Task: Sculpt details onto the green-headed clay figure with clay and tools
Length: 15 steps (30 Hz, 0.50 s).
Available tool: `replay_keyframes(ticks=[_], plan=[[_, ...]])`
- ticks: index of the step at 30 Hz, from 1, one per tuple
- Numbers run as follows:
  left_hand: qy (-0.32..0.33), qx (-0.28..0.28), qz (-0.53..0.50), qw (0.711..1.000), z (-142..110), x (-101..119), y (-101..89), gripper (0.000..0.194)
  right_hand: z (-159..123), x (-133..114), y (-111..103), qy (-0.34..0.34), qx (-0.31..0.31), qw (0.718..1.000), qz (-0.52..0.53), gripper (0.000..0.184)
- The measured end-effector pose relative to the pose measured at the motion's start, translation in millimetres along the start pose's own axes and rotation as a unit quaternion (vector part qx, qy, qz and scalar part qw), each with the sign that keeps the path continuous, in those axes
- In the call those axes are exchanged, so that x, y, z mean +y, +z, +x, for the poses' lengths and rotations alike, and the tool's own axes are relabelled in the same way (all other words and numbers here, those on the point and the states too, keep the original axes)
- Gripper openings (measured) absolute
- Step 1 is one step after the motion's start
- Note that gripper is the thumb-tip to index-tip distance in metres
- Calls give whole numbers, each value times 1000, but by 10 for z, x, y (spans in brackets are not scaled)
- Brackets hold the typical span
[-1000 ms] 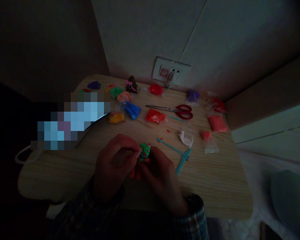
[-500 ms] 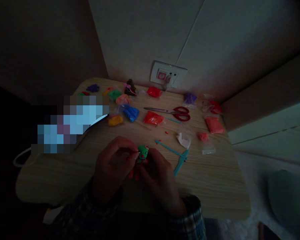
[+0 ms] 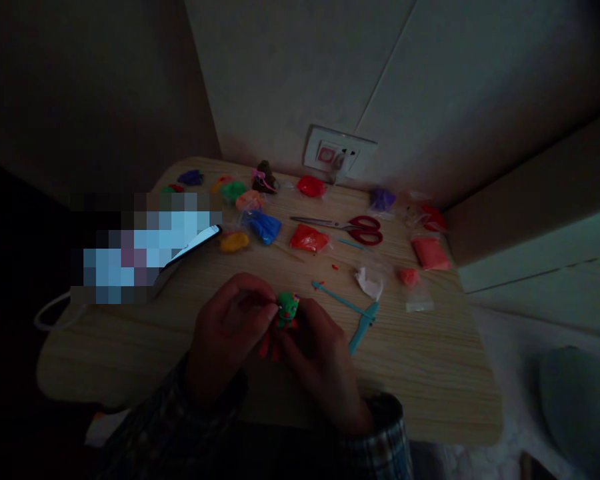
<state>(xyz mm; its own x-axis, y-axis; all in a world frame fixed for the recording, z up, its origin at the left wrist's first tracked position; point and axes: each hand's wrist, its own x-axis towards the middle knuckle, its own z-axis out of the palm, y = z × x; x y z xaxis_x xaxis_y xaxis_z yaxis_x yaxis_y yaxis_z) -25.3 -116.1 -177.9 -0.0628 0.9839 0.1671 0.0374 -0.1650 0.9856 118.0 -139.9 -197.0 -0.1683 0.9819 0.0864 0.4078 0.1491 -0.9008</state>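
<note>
Between my hands, low over the table, is a small clay figure (image 3: pixel 287 308) with a green head, dark eyes, a red spot on its face and a coloured ornament on top. Red clay parts (image 3: pixel 271 347) show below it, partly hidden by my fingers. My right hand (image 3: pixel 325 357) grips the figure from its right side. My left hand (image 3: pixel 235 327) is pinched, thumb and forefinger at the left edge of the green head. A tiny pale speck lies at those fingertips, too small to name. Right of my hands rest a turquoise modelling knife (image 3: pixel 364 328) and a thin turquoise tool (image 3: pixel 343 298).
Red-handled scissors (image 3: pixel 365 229), a red clay packet (image 3: pixel 309 237), a blue one (image 3: pixel 264 227) and a yellow clay lump (image 3: pixel 234 241) lie beyond my hands. White clay (image 3: pixel 369 283) sits at right. A lit phone-like screen (image 3: pixel 150 247), blurred out, stands left. A wall socket (image 3: pixel 337 155) holds a plug.
The left fingertips have come closer against the figure's head, and the pale speck between them shows less. The right hand keeps its grip. The whole view has shifted slightly.
</note>
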Motion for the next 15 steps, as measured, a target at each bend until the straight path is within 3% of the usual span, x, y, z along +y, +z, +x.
replay_keyframes(ticks=[15], plan=[[-12,-3,-2,1000,3,6,9,13,-4,-3,-2,1,-7,1000,-6,18]])
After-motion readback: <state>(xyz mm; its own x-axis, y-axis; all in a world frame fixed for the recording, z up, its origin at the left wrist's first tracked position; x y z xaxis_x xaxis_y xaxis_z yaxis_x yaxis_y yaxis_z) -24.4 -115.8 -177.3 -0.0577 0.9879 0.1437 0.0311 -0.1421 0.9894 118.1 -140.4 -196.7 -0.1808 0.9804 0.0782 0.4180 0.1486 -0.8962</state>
